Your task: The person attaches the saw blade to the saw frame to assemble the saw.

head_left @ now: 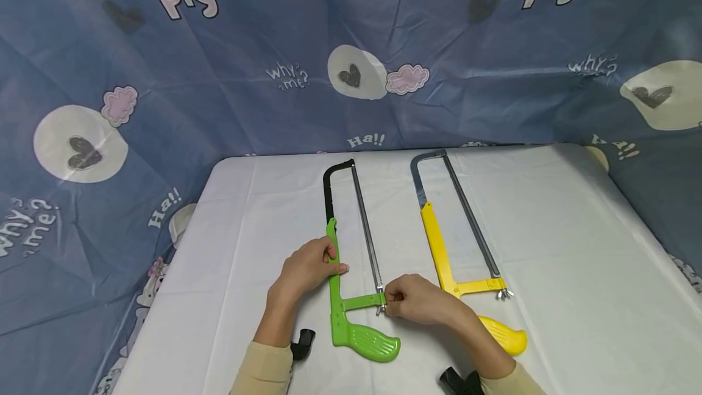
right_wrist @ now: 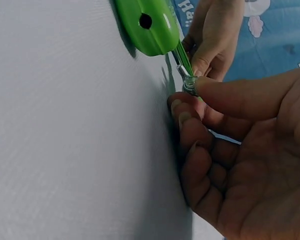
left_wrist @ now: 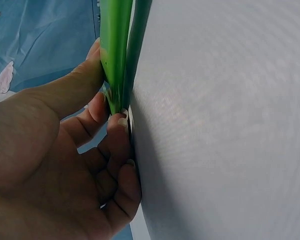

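Note:
A green hacksaw (head_left: 375, 344) lies on the white-covered table, its dark bow pointing away and its handle toward me. My left hand (head_left: 308, 268) grips the green frame between thumb and fingers; the left wrist view shows the thumb (left_wrist: 75, 90) along one side and curled fingertips at the lower edge. With thumb and fingertips, my right hand (head_left: 421, 300) pinches the small metal wing nut (right_wrist: 189, 83) at the blade's near end. The grey blade (head_left: 366, 230) runs from that end up to the bow's tip. In the right wrist view the fingers partly hide the nut.
To the right lies a yellow hacksaw (head_left: 435, 239), its near part passing behind my right wrist and its own wing nut (head_left: 504, 294) showing. The white tablecloth (head_left: 592, 273) spreads around both saws. A blue printed curtain (head_left: 263, 29) hangs behind the table.

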{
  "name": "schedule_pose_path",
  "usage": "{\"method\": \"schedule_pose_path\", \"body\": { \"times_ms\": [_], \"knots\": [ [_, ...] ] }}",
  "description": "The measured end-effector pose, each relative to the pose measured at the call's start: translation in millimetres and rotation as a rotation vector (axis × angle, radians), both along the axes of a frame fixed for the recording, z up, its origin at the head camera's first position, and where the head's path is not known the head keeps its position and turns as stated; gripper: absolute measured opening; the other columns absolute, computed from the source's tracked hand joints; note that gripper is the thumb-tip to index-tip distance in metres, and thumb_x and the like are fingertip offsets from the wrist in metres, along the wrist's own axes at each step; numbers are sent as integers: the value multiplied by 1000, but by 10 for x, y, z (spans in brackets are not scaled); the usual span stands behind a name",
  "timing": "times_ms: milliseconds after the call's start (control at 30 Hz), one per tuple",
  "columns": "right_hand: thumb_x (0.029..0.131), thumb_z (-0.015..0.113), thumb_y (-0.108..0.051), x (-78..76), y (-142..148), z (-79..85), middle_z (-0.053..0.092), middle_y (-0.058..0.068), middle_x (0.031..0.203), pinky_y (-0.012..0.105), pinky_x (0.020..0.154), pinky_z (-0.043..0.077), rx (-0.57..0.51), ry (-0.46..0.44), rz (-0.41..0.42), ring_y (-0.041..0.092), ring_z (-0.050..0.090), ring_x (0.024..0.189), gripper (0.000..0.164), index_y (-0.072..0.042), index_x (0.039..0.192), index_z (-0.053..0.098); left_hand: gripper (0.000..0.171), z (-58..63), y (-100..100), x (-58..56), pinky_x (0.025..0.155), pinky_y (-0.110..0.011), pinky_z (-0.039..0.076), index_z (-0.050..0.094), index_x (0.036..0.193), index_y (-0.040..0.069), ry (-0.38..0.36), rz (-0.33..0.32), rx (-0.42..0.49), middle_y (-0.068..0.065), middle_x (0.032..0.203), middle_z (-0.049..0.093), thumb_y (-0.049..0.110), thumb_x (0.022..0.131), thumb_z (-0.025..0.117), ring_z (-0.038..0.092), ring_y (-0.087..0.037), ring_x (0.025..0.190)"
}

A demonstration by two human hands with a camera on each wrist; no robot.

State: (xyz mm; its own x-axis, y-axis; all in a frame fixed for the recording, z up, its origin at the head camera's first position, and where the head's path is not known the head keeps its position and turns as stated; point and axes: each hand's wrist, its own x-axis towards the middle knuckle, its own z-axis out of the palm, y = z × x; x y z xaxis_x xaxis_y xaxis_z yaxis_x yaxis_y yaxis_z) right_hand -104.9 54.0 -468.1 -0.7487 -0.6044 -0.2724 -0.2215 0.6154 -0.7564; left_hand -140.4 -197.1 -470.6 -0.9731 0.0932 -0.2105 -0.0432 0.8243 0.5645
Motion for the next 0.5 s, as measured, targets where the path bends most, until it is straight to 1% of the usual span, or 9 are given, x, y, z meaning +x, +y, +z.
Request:
{"method": "schedule_pose_path", "body": {
  "times_ms": [133,233,400,500],
  "knots": [
    [85,64,-3,13,5,-20,45,-9,59,20,53,29,-19,23,1,5,37,55,21,-12,67,59,32,7,2,8,59,-30,35,59,87,16,-2,3,3,1,74,52,37,79,82,47,-15,65],
    [82,63,2,26,-3,-33,47,-9,59,20,52,30,-32,35,-18,6,38,55,20,-10,66,61,32,12,4,16,59,-31,35,59,87,16,-3,6,7,1,74,52,37,79,82,47,-16,65],
    [78,71,1,53,-46,-53,52,-8,60,21,53,34,-15,79,-89,7,43,57,19,-11,67,63,32,3,2,24,59,-30,35,59,87,16,-2,7,7,1,74,52,38,79,82,47,-15,65],
    [77,74,0,68,-69,-60,52,-8,59,21,54,36,1,103,-113,8,44,57,18,-11,68,63,32,-3,2,27,59,-30,35,59,87,16,2,6,11,1,74,52,37,79,82,47,-15,65]
  ]
}}
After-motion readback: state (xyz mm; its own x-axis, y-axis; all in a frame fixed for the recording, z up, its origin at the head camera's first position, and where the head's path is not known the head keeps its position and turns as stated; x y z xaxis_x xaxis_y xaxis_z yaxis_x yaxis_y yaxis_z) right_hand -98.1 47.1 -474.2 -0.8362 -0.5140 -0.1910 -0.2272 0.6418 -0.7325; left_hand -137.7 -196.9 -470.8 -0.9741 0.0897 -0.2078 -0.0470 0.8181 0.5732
